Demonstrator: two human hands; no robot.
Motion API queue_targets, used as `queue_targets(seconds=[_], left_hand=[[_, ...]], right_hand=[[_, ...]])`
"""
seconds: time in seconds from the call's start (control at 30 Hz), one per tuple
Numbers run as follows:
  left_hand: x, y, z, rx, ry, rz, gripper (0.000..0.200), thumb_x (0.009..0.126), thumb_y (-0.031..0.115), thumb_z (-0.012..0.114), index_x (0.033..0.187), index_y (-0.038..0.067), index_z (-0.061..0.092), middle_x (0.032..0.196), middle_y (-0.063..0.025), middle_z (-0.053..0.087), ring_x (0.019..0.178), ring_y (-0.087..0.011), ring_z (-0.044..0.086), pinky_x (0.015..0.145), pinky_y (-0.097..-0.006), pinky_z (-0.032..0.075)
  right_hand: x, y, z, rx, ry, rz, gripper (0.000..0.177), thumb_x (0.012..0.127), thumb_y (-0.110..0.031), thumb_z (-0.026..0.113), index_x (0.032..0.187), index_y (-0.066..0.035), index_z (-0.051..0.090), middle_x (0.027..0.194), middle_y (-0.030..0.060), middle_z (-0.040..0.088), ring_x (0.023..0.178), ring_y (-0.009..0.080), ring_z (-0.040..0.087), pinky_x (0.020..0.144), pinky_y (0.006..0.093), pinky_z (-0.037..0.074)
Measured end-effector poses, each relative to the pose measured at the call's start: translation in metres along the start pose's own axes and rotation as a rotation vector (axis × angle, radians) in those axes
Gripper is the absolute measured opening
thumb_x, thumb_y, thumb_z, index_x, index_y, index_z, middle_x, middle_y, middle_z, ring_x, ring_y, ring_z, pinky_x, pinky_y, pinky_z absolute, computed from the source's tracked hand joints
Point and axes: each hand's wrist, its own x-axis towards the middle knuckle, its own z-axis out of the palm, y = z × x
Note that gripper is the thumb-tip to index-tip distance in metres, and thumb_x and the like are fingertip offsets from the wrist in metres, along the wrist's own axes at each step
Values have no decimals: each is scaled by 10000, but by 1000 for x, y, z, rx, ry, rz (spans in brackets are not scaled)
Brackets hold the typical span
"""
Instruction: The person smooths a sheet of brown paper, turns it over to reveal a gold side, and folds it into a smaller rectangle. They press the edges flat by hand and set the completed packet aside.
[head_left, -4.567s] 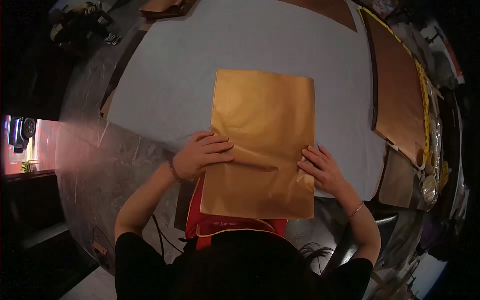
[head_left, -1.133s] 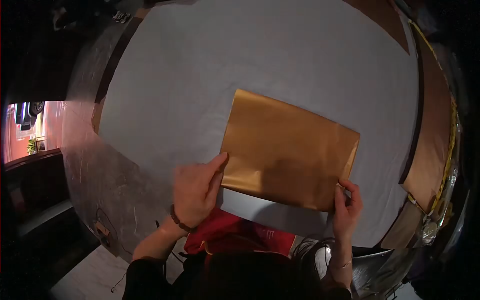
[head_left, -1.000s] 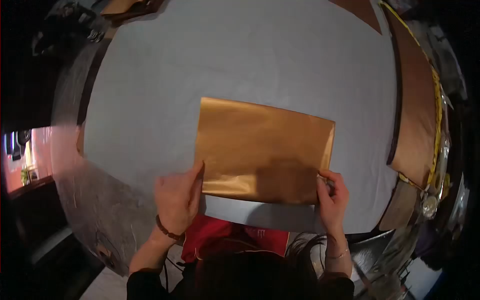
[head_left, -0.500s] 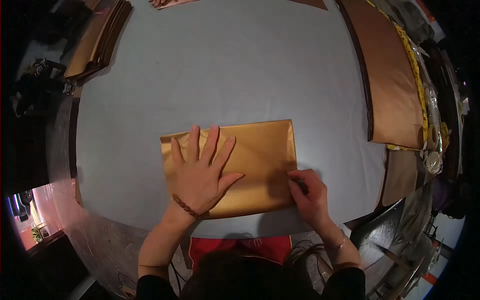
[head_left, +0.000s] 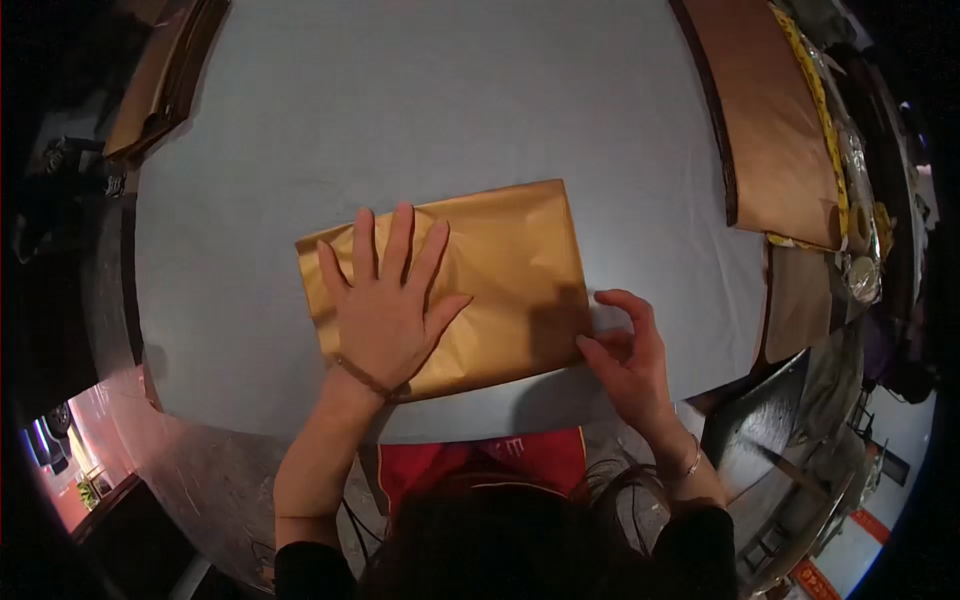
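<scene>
A flat gold sheet (head_left: 510, 270) with a smooth, slightly shiny face lies on the grey cloth in front of me, a little tilted and creased near its middle. Across its left part my left hand (head_left: 385, 320) presses flat, fingers spread toward the far edge and thumb stretched to the right. At the lower right corner, my right hand (head_left: 635, 360) has its thumb tip close to the sheet's edge. Its index finger is lifted away from the thumb, and the other fingers curl in behind. Shadow from this hand falls over the sheet's right part.
The grey cloth (head_left: 460, 120) covers the table. Stacks of brown-gold sheets lie at the left edge (head_left: 165, 80) and along the right edge (head_left: 765, 120). Beside the right stack are yellow-edged material and a roll of tape (head_left: 861, 279).
My right thumb and index finger, pinched together at the sheet's right edge before, have parted. The sheet appears more tilted, and the view has shifted; the hand at the far edge is out of view.
</scene>
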Motion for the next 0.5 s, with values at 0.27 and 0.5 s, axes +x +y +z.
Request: queue_targets(seconds=[0.27,0.5], left_hand=[[0,0,4,33,26,10,655,886,577,511,1426,215,430,1491,-79,362,1382,-388,263,1042,-683,151],[-2,0,13,1,69,-6,649,889,595,490,1424,233,428,1499,-70,350,1395,-382,235,1047,-689,110]], right_hand=[[-3,7,2,-291,37,-355,371,779,9,696,1119,-63,567,1305,107,436,977,240,571,860,377,516],[30,-7,39,-740,-75,-1147,188,745,-86,637,933,-79,632,1160,87,571,1206,290,502,1062,477,365]])
